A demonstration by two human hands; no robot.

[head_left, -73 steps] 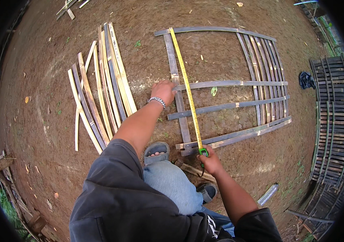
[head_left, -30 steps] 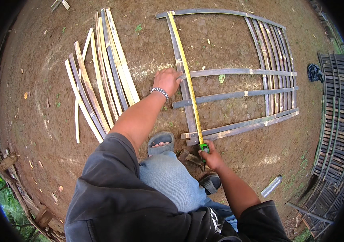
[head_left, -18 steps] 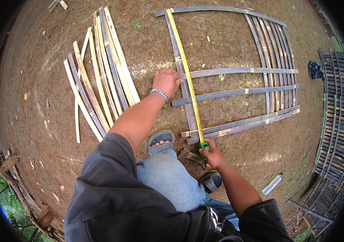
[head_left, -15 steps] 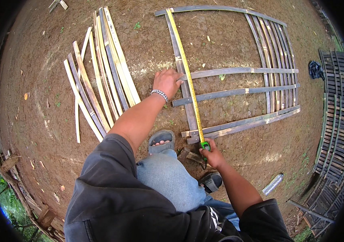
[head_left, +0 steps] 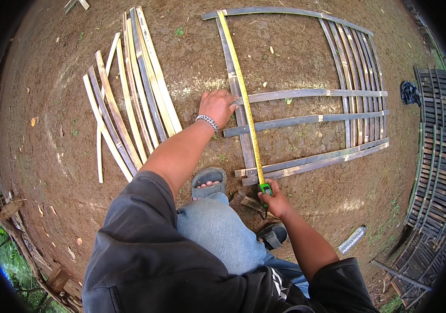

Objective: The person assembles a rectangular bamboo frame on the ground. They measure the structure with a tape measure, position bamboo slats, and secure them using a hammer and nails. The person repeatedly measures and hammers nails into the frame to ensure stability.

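A frame of bamboo slats lies on bare soil, its near-vertical slat (head_left: 228, 57) crossed by several long ones. Along that slat runs a yellow tape blade (head_left: 244, 86), pulled out straight from the far slat (head_left: 285, 10) to the near end. My right hand (head_left: 277, 202) is closed round the green tape measure case (head_left: 266, 189) beside the nearest slat ends. My left hand (head_left: 215, 107) grips the left end of a middle bamboo slat (head_left: 296, 95), close to the tape; its fingertips are partly hidden.
Loose split bamboo strips (head_left: 134, 83) lie in a bundle to the left. At the right stand dark slatted panels (head_left: 439, 151), with a black plastic bag (head_left: 410, 92) near them. A clear bottle (head_left: 352, 239) and wood pieces (head_left: 251, 202) lie near my feet.
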